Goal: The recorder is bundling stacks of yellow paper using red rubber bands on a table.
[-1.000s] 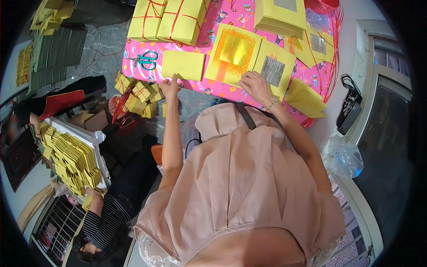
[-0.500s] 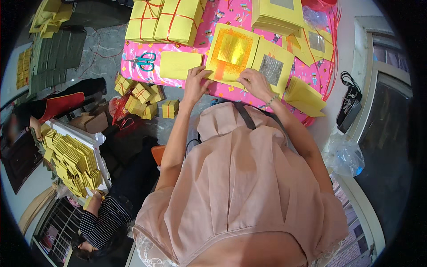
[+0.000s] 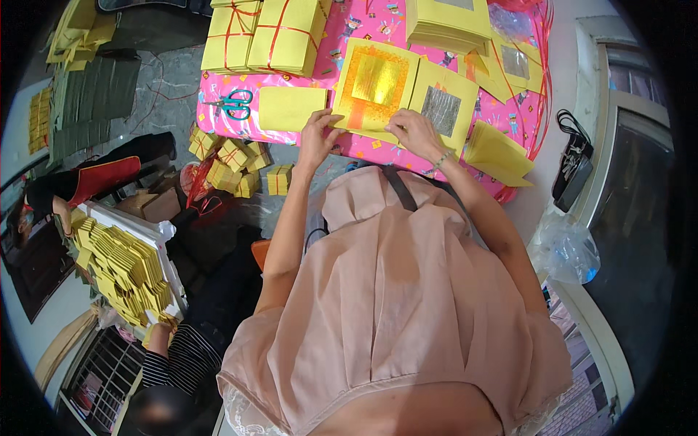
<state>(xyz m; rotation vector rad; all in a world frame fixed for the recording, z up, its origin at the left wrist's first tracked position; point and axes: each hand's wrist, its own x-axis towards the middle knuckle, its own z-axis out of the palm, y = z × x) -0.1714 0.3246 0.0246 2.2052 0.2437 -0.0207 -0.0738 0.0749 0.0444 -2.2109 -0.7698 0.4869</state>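
A yellow paper sheet with a gold foil square and orange print (image 3: 378, 80) lies on the pink patterned tablecloth in front of me. Its near edge looks turned up into a narrow fold. My left hand (image 3: 318, 138) has thumb and fingers closed on the left end of that edge. At the right end, my right hand (image 3: 416, 133) pinches the same edge with bent fingers. Left of the sheet is a plain folded yellow paper (image 3: 293, 109). To the right, beside my right hand, lies a yellow sheet with a silver foil square (image 3: 440, 110).
Teal-handled scissors (image 3: 234, 105) lie at the table's left. Yellow bundles tied with red string (image 3: 285, 36) and a paper stack (image 3: 445, 30) stand farther back. Small tied bundles (image 3: 233, 155) sit below on the left. Two people handle yellow papers around a white tray (image 3: 156, 225).
Both my hands stay on the sheet's near edge, with only slight shifts. At lower left, the striped-sleeved person's head and arm have moved.
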